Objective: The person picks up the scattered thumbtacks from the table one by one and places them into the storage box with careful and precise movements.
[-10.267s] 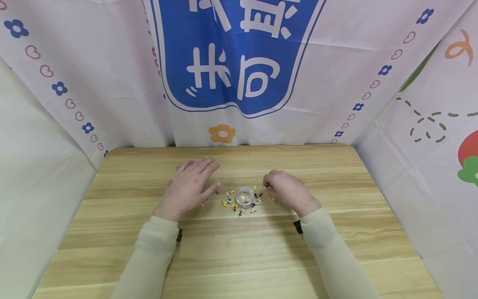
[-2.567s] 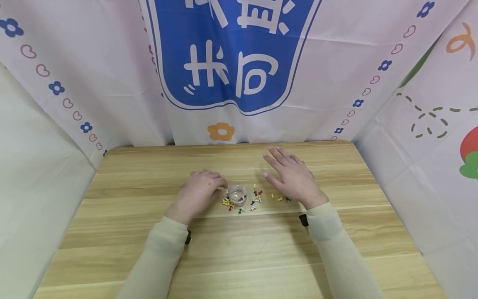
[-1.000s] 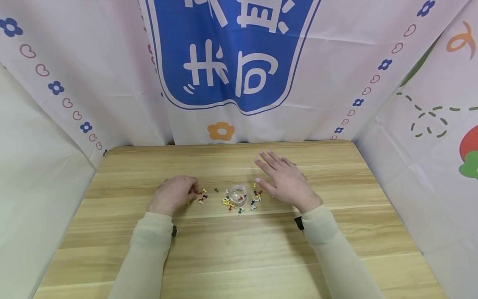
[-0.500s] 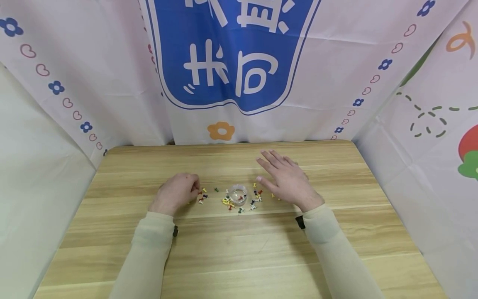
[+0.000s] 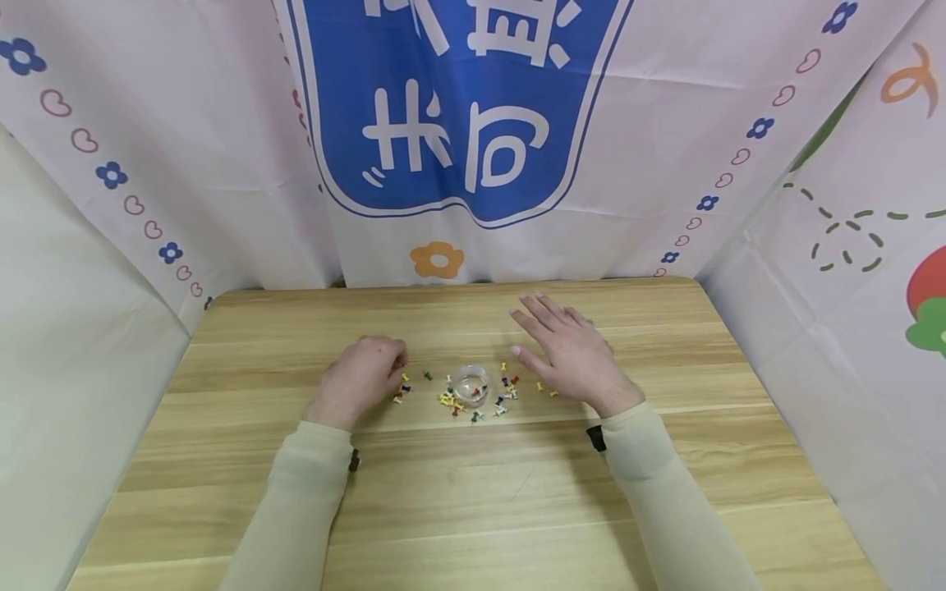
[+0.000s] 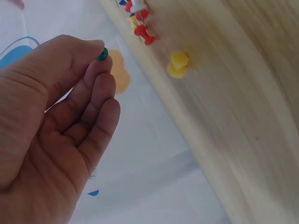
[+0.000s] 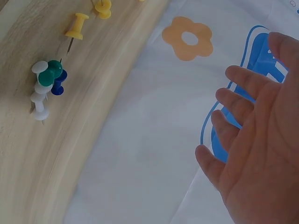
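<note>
My left hand (image 5: 358,377) is over the push pins left of the jar. In the left wrist view its thumb and index finger pinch a green push pin (image 6: 103,54), which the head view hides. Below it on the table lie a yellow push pin (image 6: 178,64) and a red push pin (image 6: 144,35). A small clear round jar (image 5: 470,368) stands mid-table with a few pins inside. My right hand (image 5: 572,357) has its fingers spread and holds nothing, right of the jar. Near it are a yellow push pin (image 7: 77,26) and a green push pin (image 7: 50,73).
Loose pins surround the jar, including a yellow cluster (image 5: 447,400) on its left and white pins (image 5: 501,410) on its right. The wooden table (image 5: 473,509) ends at a printed white curtain (image 5: 384,254) behind and fabric panels at the sides.
Over the last half second my left hand has shifted right and slightly away from me. Compared with ten seconds ago, the jar sits further left and my right hand's fingers have straightened.
</note>
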### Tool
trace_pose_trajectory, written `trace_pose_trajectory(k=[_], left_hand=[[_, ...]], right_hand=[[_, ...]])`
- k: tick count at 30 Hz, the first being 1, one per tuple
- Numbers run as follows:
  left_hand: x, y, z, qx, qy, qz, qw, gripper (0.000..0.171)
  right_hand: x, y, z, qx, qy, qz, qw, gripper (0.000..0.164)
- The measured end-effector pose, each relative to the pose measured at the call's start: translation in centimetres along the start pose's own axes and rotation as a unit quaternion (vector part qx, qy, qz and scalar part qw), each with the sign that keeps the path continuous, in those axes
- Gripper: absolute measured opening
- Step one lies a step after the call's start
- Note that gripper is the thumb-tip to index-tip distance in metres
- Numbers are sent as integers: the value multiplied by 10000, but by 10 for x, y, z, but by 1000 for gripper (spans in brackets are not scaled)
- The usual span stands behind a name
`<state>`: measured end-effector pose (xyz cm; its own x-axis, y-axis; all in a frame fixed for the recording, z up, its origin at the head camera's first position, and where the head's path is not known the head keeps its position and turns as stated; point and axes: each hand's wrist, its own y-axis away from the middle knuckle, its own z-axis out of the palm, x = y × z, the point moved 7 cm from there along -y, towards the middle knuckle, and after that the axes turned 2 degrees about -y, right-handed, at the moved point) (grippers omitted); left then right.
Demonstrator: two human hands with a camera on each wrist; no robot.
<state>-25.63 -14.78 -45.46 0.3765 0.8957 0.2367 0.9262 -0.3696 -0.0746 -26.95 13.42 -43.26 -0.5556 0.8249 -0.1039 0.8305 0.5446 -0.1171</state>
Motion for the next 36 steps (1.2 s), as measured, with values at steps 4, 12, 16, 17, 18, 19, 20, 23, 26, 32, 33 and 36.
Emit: trace_pose_trajectory(k=[4,12,16,17,18,19,20,23,26,32,33,36], left_hand=[[9,-1,-1,161,-6,210,9996,7],[27,-3,-1,383,-59,526,9979,7],[36,-5,1,445,-72,710,9965,7],[39,-5,2,443,-92,730,9963,8],[41,-5,2,442,-96,772,9960,8],[44,-6,3,445,-109,818,9956,9],[46,-6,3,451,-122,866,9952,9],[54,-6,5,467,-156,993,9938,8],[63,-6,6,467,-158,1116,9925,9],[79,-6,8,474,-223,1352,9894,13],[81,-5,8,465,-231,1394,9889,13],[88,-5,11,383,-229,1483,9879,17]], right_hand=[[2,0,0,23,28,25,10000,73],[7,1,-2,95,27,-13,10000,74],[11,1,-2,102,-5,35,9999,70],[12,1,-2,88,-16,58,9999,69],[13,1,-2,58,-17,91,9999,69],[15,1,-2,28,-24,124,9999,69],[16,1,-2,24,-28,141,9999,69],[18,1,-3,29,-33,165,9999,71],[20,2,-4,49,-72,190,9998,72],[24,4,-5,82,-126,238,9996,76],[24,4,-5,103,-124,232,9996,76],[25,3,-5,169,-112,207,9996,77]])
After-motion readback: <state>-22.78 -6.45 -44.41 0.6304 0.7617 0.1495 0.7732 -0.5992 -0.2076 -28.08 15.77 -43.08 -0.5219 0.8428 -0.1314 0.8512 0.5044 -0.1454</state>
